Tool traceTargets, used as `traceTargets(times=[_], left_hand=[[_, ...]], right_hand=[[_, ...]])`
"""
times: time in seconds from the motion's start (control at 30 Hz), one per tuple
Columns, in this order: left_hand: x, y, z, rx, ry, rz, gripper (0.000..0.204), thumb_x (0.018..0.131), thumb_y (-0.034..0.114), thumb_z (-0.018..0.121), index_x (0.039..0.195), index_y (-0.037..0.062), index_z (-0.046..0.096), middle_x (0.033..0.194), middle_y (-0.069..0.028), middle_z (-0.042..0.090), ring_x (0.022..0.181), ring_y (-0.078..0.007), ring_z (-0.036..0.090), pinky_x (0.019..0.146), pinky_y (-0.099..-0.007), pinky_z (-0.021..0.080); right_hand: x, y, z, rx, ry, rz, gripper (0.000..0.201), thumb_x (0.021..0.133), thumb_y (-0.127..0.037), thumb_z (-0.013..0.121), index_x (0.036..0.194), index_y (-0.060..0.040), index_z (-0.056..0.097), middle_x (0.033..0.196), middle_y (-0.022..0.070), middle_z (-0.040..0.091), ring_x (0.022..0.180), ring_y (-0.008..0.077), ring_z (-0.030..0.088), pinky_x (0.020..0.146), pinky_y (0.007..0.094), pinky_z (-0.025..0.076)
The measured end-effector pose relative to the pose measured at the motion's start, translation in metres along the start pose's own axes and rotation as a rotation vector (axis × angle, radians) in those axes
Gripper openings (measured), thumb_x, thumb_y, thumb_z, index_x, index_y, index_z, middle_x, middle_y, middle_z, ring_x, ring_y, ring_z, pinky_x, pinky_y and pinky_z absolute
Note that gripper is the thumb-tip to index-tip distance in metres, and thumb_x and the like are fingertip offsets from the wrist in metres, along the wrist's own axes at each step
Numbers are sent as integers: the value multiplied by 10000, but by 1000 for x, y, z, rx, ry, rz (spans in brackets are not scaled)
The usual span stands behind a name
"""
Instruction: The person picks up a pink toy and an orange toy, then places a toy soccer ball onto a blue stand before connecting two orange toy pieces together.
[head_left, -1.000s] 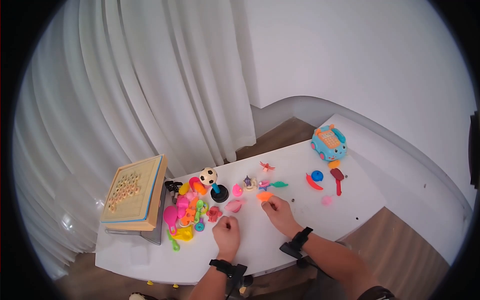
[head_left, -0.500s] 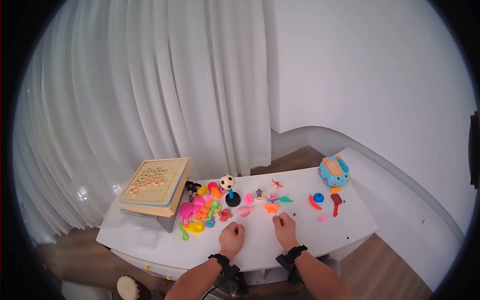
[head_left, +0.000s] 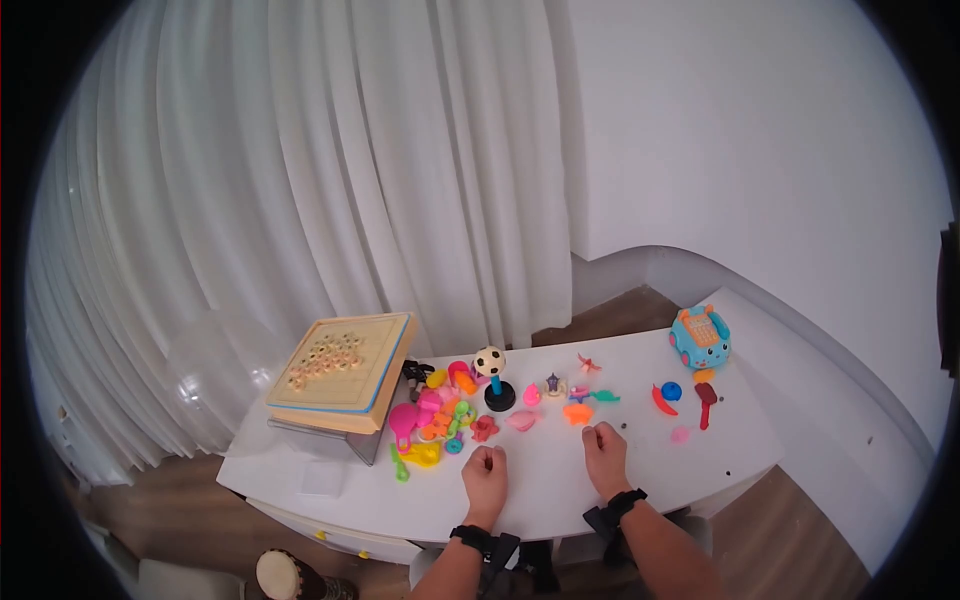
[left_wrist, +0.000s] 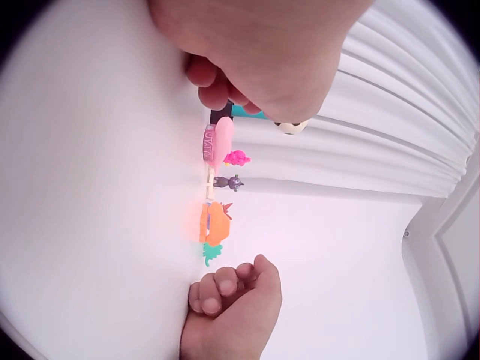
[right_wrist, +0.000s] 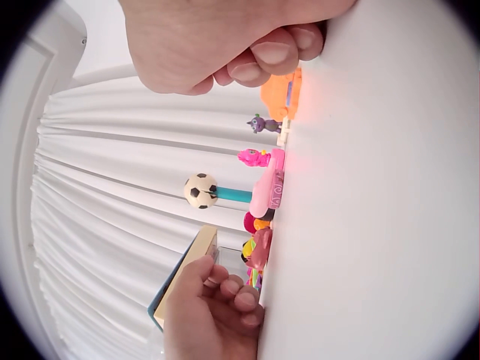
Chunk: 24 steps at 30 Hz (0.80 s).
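Both hands rest on the white table (head_left: 545, 495) near its front edge, fingers loosely curled and holding nothing. My left hand (head_left: 486, 483) lies in front of a pink shell-like toy (head_left: 522, 421) and a red toy (head_left: 485, 428). Just behind my right hand (head_left: 606, 460) sits an orange toy piece (head_left: 578, 413). In the left wrist view, the right hand's curled fingers (left_wrist: 212, 291) show bare. The right wrist view shows the left hand (right_wrist: 214, 319) on its side, thumb above the bent fingers. A toy soccer ball on a stand (head_left: 490, 361) rises behind them.
A board with round game pieces (head_left: 345, 370) stands on a rack at the left, next to a heap of colourful toys (head_left: 430, 420). Further right are a blue toy telephone (head_left: 702, 338), a red curved toy (head_left: 664, 401) and a blue round toy (head_left: 671, 391). A drum (head_left: 280, 577) stands below.
My right hand has let go of the orange piece, which stays on the table, and drawn back toward me. The left hand stays resting on the table. The head view has shifted.
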<state>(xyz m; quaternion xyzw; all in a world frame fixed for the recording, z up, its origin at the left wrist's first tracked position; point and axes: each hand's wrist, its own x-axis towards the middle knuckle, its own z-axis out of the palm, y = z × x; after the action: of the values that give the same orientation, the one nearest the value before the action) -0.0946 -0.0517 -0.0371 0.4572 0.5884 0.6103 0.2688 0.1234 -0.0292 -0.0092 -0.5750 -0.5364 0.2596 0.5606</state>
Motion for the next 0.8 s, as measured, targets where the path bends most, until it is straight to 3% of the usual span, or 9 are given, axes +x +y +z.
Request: traceTargets(times=[0.17,0.43,0.6,0.8], left_hand=[[2,2,2,-24,-11,-17,337,1008,201,678,775,-25,587,623,-65,545,599,-123,486,584,-339,434],[5,-1,0,-8,-23,-21,355,1023,205,675,762,-10,570,617,-37,531,583,-107,470,557,-323,408],[15,18,-1,-235,-82,-220,334,1042,240,671,786,32,615,613,14,557,491,-68,514,465,-259,376],[26,16,0,-118,-190,-276,320,1038,261,672,811,39,641,639,-9,601,483,-81,554,441,-259,390]], right_hand=[[-1,-9,-2,-36,-3,-23,328,1012,-239,664,841,30,587,674,161,609,584,258,568,608,406,478],[2,2,2,-18,12,-38,345,1016,-244,662,825,26,563,646,154,577,561,245,526,583,407,457],[1,-1,2,39,19,-10,351,1019,-241,659,819,27,554,632,141,552,549,218,472,562,392,431],[1,0,3,60,23,-17,350,1021,-235,662,809,22,556,613,133,542,533,206,465,549,385,422]])
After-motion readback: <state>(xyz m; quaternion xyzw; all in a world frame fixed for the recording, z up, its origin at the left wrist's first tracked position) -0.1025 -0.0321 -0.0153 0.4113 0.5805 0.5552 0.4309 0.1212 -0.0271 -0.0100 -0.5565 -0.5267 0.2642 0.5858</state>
